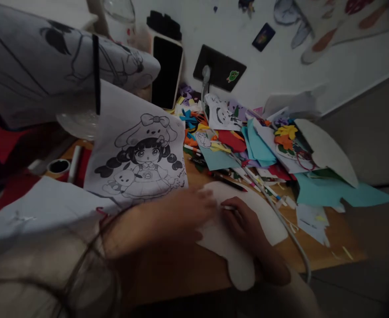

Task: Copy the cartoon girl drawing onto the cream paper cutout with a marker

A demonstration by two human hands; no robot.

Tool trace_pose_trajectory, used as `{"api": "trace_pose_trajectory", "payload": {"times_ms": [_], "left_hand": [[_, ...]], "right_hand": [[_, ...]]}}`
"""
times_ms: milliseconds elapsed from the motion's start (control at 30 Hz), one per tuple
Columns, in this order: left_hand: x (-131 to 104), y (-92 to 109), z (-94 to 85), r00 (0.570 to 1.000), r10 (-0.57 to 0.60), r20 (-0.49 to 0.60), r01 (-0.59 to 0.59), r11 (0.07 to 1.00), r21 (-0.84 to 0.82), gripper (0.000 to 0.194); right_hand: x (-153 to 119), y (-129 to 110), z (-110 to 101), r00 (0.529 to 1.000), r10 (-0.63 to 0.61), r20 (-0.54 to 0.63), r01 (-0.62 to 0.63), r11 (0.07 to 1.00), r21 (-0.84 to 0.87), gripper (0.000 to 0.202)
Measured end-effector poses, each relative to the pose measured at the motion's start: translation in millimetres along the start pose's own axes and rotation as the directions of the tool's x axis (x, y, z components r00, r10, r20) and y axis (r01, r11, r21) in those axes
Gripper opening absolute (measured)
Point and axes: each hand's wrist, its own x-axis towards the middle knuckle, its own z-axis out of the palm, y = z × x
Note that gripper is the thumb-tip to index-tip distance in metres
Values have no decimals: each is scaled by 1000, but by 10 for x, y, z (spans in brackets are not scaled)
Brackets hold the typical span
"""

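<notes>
A white paper cutout (267, 212) with rounded lobes lies on the wooden desk under my hands. My right hand (242, 223) rests on it with the fingers curled round a slim white pen-like thing (228, 207), mostly hidden in the grip. Smeared by motion, my left hand (197, 210) is over the cutout's left side; I cannot make out its fingers. Just beyond my left forearm is a sheet with a black line drawing (148, 163) of a braided figure in a dog-eared hat.
Coloured paper scraps (194, 121), several markers and turquoise sheets (340, 190) crowd the desk's back and right. A grey cable (290, 238) runs down past the cutout. At the back stand a dark tablet-like panel (219, 66) and a black-lidded cup (164, 26). A tape roll (58, 167) lies left.
</notes>
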Motion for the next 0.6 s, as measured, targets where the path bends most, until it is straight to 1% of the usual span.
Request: {"api": "trace_pose_trajectory", "payload": {"times_ms": [67, 100, 133, 167, 233, 333, 400, 467, 533, 600], "left_hand": [[11, -182, -27, 995, 47, 86, -43, 998, -51, 80], [12, -248, -22, 989, 65, 130, -54, 995, -83, 89], [11, -294, -7, 984, 74, 165, -56, 992, -110, 95], [11, -322, 13, 979, 78, 186, -54, 990, -128, 96], [10, -337, 53, 979, 69, 190, -44, 990, -133, 95], [11, -319, 84, 983, 59, 172, -36, 990, -134, 93], [13, -314, 86, 984, 57, 168, -34, 990, -140, 93], [16, -316, 80, 983, 67, 168, -43, 989, -142, 92], [20, -321, 71, 982, 82, 167, -59, 988, -141, 91], [23, -322, 61, 982, 85, 168, -62, 989, -138, 91]], "right_hand": [[49, -75, 10, 990, -112, 84, 114, 993, -12, 12], [76, -114, 24, 979, -166, 123, 170, 985, -21, 12], [102, -149, 45, 965, -210, 155, 218, 975, -37, 12], [126, -178, 69, 953, -243, 181, 257, 964, -61, 12], [157, -210, 117, 936, -275, 219, 306, 945, -119, 13], [164, -209, 161, 924, -286, 254, 337, 923, -185, 14], [153, -196, 172, 910, -314, 270, 371, 908, -195, 14], [143, -187, 181, 905, -337, 261, 393, 897, -203, 13], [140, -185, 192, 914, -343, 217, 389, 894, -223, 13], [140, -184, 201, 916, -345, 207, 388, 892, -232, 12]]}}
